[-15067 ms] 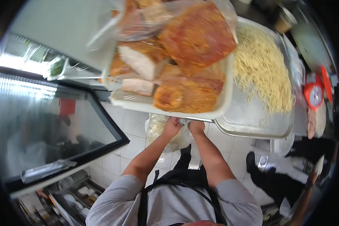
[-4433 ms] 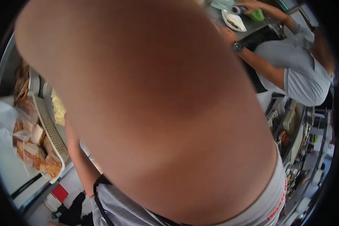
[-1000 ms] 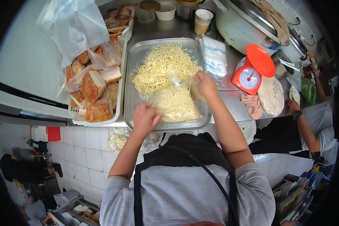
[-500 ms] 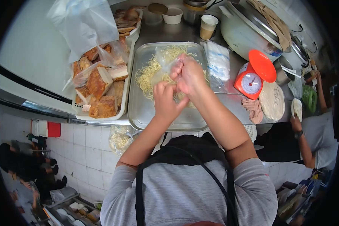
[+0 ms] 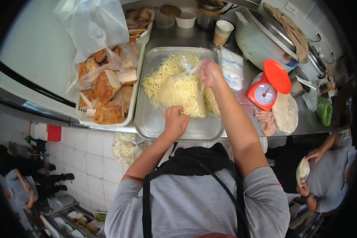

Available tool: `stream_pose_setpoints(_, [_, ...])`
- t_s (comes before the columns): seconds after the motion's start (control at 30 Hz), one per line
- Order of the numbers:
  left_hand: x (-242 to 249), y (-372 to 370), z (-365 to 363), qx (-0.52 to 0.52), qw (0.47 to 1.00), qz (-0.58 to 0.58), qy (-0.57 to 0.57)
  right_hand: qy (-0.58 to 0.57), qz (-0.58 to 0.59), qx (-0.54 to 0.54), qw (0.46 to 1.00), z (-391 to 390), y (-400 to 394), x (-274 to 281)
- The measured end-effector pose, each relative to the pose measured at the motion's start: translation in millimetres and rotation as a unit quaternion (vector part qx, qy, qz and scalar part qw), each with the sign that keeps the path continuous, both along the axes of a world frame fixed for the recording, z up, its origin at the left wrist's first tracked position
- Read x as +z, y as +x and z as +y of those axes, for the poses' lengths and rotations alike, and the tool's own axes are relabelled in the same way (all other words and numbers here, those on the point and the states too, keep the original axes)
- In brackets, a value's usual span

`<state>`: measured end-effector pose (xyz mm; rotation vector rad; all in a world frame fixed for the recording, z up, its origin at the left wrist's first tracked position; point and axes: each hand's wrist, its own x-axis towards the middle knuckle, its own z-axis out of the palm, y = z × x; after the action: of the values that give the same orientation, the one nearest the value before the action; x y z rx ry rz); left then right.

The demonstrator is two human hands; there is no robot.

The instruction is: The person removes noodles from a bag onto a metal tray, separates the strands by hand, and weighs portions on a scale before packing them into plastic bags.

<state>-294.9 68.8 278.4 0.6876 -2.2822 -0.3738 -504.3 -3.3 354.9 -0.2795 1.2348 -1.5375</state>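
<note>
A clear plastic bag of noodles (image 5: 181, 93) hangs over the metal tray (image 5: 148, 123), and loose yellow noodles (image 5: 156, 81) lie in the tray behind and beside it. My right hand (image 5: 211, 73) is closed around the gathered top of the bag. Just below the bag's lower left edge is my left hand (image 5: 175, 122), its fingers curled in; whether anything is between them is hidden.
To the left, a white basket (image 5: 133, 99) holds chunks of roasted meat (image 5: 107, 87) under plastic. A red kitchen scale (image 5: 264, 93), folded clear bags (image 5: 231, 67) and a paper cup (image 5: 223, 32) stand to the right. A co-worker (image 5: 329, 170) holds a dish farther right.
My hands have drawn apart: the right holds the bag's top farther right, the left has dropped lower. The filled bag now shows plainly. The co-worker has moved nearer the counter's front.
</note>
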Motion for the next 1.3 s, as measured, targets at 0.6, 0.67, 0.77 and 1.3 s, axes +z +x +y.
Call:
stream_pose_setpoints(0.6, [17, 6, -71, 0.137, 0.914, 0.267, 0.271, -0.181, 0.339, 0.125, 0.915, 28, 57, 21])
stream_pose_setpoints(0.67, [20, 3, -78, 0.15, 0.875, 0.293, 0.356, -0.162, 0.356, 0.096, 0.915, 25, 53, 14])
stream_pose_setpoints(0.77, [29, -5, -81, 0.109, 0.827, 0.355, 0.422, -0.08, 0.445, 0.065, 0.89, 25, 41, -7])
stream_pose_setpoints(1.3, [149, -62, -99, -0.072, 0.898, 0.349, 0.257, -0.145, 0.547, 0.088, 0.82, 30, 34, 62])
